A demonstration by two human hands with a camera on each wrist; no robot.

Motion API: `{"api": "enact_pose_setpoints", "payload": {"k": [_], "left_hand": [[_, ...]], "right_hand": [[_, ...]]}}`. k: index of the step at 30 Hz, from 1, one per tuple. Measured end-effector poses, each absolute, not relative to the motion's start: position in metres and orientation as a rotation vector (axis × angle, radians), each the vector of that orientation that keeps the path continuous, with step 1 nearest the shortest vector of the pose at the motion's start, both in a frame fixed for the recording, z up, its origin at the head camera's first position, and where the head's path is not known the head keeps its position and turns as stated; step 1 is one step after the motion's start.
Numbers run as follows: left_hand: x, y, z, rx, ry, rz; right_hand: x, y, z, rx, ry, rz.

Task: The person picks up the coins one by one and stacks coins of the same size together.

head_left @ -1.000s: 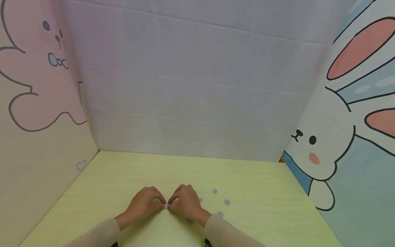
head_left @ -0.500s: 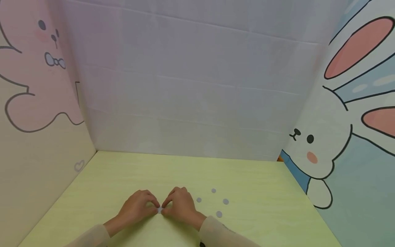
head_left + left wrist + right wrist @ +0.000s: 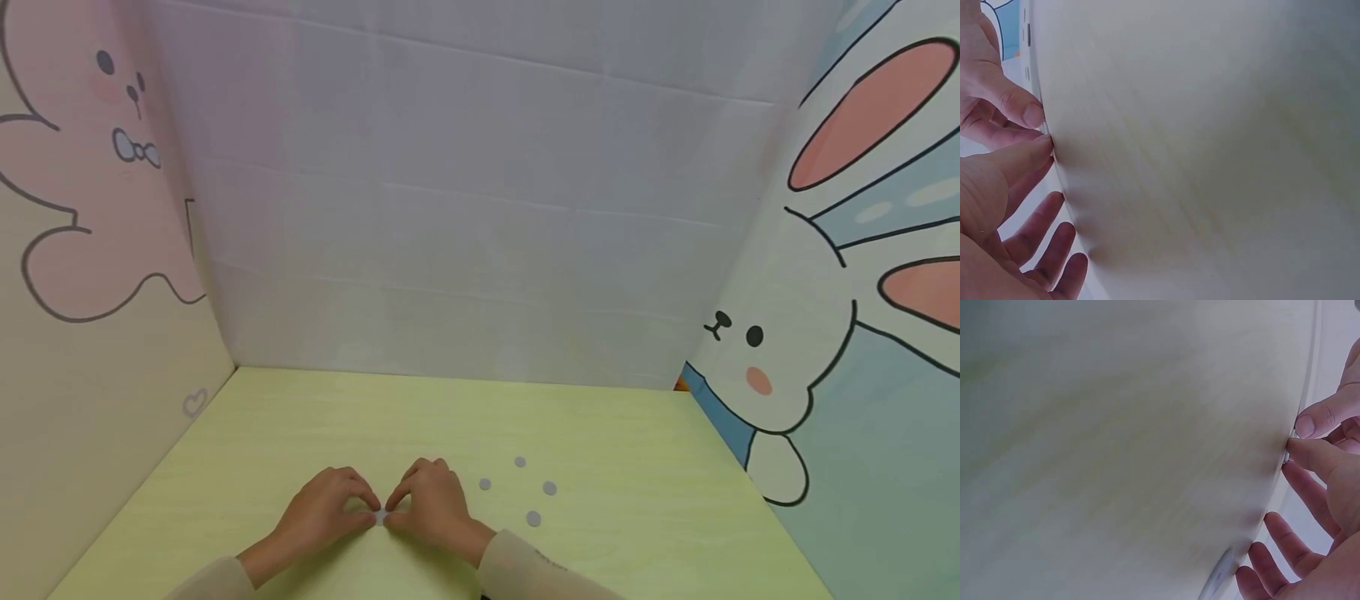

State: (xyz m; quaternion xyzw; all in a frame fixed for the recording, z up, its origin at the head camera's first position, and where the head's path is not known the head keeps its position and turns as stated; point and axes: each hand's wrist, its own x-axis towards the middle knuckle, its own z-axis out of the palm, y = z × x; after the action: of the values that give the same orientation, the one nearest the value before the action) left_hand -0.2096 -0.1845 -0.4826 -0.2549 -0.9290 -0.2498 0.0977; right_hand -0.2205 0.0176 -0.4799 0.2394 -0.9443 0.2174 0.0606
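Note:
A small flat grey disc lies on the pale yellow-green tabletop between my two hands. From the left, my left hand pinches its edge with thumb and index finger. My right hand does the same from the right, so the fingertips nearly meet and cover much of the disc. In the left wrist view the left thumb comes down close to the right thumb at table level. The other fingers of both hands rest with their tips at the tabletop.
Several more grey discs, among them a near one and a far one, lie loose to the right of my right hand. One disc shows low in the right wrist view. A pale back wall and printed side panels enclose the table.
Both hands have shifted left and a little nearer to me, with the disc between their fingertips. A disc seen by the right wrist a second ago no longer shows in the head view.

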Motion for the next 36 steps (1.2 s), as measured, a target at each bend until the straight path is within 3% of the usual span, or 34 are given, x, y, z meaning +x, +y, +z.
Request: {"api": "enact_pose_setpoints", "payload": {"k": [25, 36], "left_hand": [[-0.206, -0.187, -0.484, -0.707, -2.799, -0.748], [-0.205, -0.187, -0.487, -0.663, -2.815, -0.762]], "right_hand": [[-0.222, 0.017, -0.483, 0.756, -2.856, 0.64], [-0.229, 0.039, -0.469, 0.916, -2.904, 0.82]]}}
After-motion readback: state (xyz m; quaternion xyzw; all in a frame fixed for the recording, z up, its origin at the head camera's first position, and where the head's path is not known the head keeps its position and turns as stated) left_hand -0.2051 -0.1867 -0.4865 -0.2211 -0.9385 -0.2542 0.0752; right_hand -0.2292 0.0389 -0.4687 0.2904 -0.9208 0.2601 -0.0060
